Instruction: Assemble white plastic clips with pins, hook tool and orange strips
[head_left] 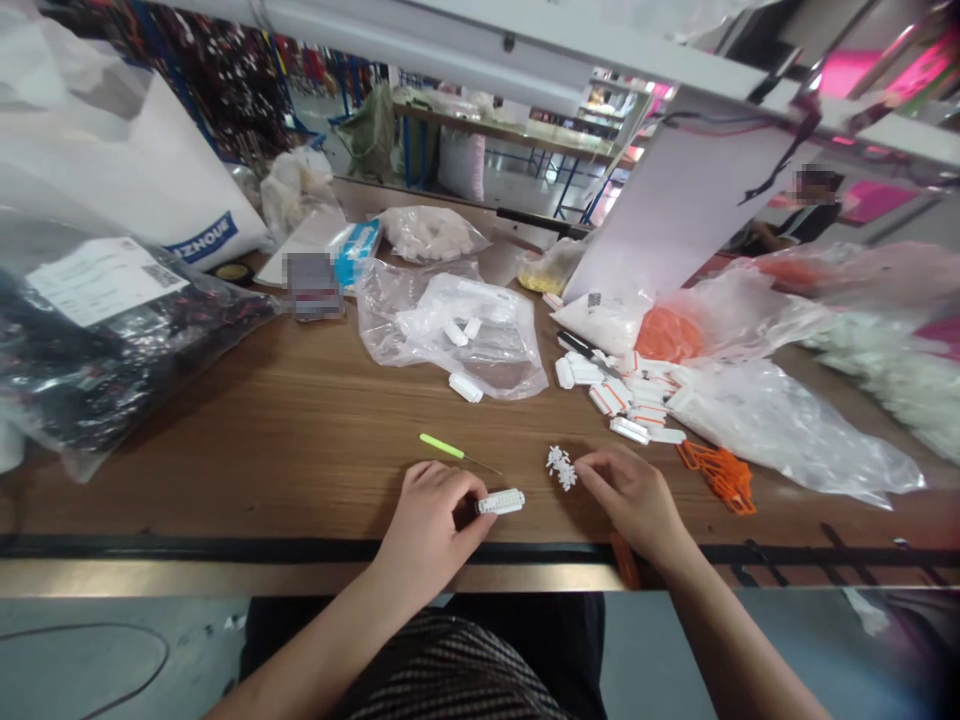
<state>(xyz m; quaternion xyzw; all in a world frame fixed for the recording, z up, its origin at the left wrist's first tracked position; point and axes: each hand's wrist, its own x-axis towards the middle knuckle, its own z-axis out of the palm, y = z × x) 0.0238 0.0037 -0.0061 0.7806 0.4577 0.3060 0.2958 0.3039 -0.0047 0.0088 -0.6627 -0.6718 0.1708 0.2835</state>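
My left hand rests on the wooden table near its front edge, fingers closed on a small white plastic connector that sticks out to the right. My right hand lies just to the right of it, fingertips pinched together and touching a small heap of tiny white plastic pieces. What the fingertips hold is too small to see. A green-handled pick tool lies on the table just beyond my left hand.
Clear plastic bags with white parts lie mid-table. Several white and orange connectors, orange clips and more bags sit at the right. A large dark bag fills the left. A person sits far back right.
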